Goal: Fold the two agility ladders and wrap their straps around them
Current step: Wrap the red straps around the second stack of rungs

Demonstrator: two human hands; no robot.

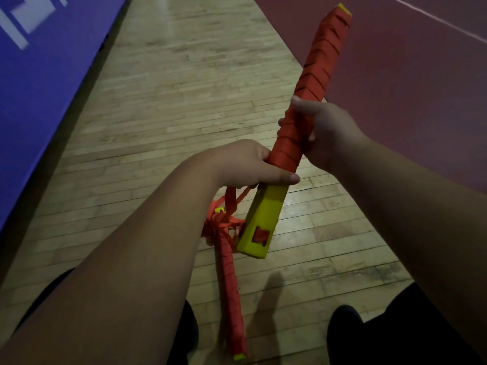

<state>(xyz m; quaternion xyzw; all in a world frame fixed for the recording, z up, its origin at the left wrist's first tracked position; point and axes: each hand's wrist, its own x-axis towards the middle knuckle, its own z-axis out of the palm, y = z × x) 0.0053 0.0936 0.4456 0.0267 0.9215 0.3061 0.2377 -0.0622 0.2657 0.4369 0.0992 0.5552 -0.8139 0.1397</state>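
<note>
Two agility ladders in view, both folded into long bundles. The held ladder (313,83) runs diagonally, its upper end pointing away to the right and its lower end toward you. Orange strap (286,151) wraps it in spiral turns from the far tip down to your left hand. Below that hand the bare yellow rungs (263,219) stick out, with a small orange tab showing through a slot near the end.

Your left hand (245,164) is curled round the bundle at the lower edge of the wrapping, thumb laid across the front. Your right hand (326,127) grips the same bundle just above, fingers wrapped round it, thumb pointing up along it. The hands are near each other, not touching.

The second ladder (229,272) lies on the wooden floor (184,88) below the held one, near your feet, its near tip yellow. Strap covers most of its length. At its far end a loose strap tangle (224,217) bunches up, and strands rise from it toward your left hand. Whether that hand holds them, cannot tell.

Blue mat (39,88) to the left. Maroon court surface (408,88) to the right, with a thin white line (442,19) crossing it. Dark shoe (342,330) at bottom right.
</note>
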